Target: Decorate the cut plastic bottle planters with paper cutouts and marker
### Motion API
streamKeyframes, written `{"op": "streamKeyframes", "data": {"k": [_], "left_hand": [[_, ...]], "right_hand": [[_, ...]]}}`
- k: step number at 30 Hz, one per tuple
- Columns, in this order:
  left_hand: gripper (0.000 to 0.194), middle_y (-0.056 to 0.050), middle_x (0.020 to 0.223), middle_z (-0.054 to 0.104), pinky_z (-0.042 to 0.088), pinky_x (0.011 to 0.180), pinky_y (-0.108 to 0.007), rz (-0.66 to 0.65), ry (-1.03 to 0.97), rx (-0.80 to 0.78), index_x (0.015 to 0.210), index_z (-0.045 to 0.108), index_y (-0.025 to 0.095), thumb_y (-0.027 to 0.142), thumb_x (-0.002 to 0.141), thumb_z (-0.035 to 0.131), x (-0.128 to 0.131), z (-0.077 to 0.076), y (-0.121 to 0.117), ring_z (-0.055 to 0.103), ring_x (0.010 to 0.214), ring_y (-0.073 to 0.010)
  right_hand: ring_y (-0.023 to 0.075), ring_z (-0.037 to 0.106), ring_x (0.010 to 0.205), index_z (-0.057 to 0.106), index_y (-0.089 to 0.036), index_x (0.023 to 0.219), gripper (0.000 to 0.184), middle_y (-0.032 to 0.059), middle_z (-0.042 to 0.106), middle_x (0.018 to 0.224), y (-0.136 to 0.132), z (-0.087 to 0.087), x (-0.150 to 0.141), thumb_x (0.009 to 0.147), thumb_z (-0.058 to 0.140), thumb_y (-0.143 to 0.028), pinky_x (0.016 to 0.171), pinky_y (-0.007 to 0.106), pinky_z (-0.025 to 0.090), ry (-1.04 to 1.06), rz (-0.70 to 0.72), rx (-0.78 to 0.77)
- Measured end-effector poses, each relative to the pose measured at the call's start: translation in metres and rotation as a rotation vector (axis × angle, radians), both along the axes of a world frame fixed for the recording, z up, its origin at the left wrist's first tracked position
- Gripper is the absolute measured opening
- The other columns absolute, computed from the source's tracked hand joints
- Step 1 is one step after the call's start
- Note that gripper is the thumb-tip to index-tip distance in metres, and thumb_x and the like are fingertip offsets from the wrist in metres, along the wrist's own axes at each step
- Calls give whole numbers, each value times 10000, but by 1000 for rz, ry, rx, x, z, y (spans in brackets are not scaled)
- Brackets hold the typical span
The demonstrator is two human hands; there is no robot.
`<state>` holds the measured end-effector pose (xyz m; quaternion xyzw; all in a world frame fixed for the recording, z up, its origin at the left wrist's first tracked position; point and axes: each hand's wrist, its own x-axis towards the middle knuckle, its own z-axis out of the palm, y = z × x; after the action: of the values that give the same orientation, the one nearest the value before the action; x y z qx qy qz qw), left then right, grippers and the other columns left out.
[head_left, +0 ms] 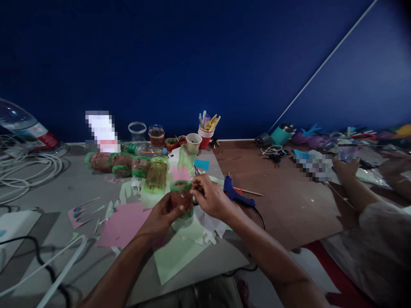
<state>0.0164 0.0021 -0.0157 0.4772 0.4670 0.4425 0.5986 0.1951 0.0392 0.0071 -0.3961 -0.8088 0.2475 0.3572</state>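
My left hand (165,214) is wrapped round the side of a small clear plastic cup (180,194) with a green rim and base and a brownish middle. At the cup's right rim, the thumb and fingers of my right hand (208,194) are pinched together; whatever is between them is too small to make out. The cup is upright above a light green paper sheet (180,252). Behind it stands a pale green plastic piece (187,158), with pink paper (180,173) beside it. A blue glue gun (236,192) lies to the right of my right hand.
Similar green-rimmed brown containers (99,161) lie at the left, near pink paper (123,224) and scraps. Red cups with cutlery (206,133) stand by the wall. Coiled white cables (35,171) and a large bottle (28,126) are far left. A co-worker's hand (346,169) is at the right.
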Motion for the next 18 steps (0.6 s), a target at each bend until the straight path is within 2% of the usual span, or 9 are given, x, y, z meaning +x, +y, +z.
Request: {"op": "streamKeyframes", "data": {"k": [4, 9, 12, 18], "left_hand": [[297, -10, 714, 591, 421, 690, -273, 18, -11, -14, 712, 541, 166, 390, 648, 726, 0, 4, 0, 536, 713, -168], [329, -39, 796, 642, 436, 748, -295, 36, -46, -87, 782, 595, 160, 409, 625, 741, 0, 6, 0, 573, 813, -209], [407, -67, 929, 675, 435, 836, -317, 43, -78, -113, 927, 628, 162, 409, 626, 745, -2, 3, 1, 580, 955, -245], [486, -105, 1044, 684, 419, 917, -365, 69, -106, -114, 998, 641, 141, 402, 606, 761, -3, 4, 1, 585, 1035, -285]], "right_hand": [[133, 551, 642, 459, -196, 999, 201, -2, 570, 738, 1, -1, -1, 809, 522, -170, 617, 243, 408, 16, -61, -30], [124, 539, 603, 475, -188, 958, 163, -14, 559, 705, 4, 2, -1, 811, 528, -236, 561, 227, 410, 246, -180, -160], [129, 534, 639, 514, -185, 891, 76, 6, 562, 739, 3, 6, -1, 823, 486, -203, 591, 236, 425, 288, -231, -81], [162, 564, 823, 601, -177, 854, 234, 61, 563, 845, -4, 2, -2, 826, 401, -58, 730, 286, 463, 231, -25, 183]]}}
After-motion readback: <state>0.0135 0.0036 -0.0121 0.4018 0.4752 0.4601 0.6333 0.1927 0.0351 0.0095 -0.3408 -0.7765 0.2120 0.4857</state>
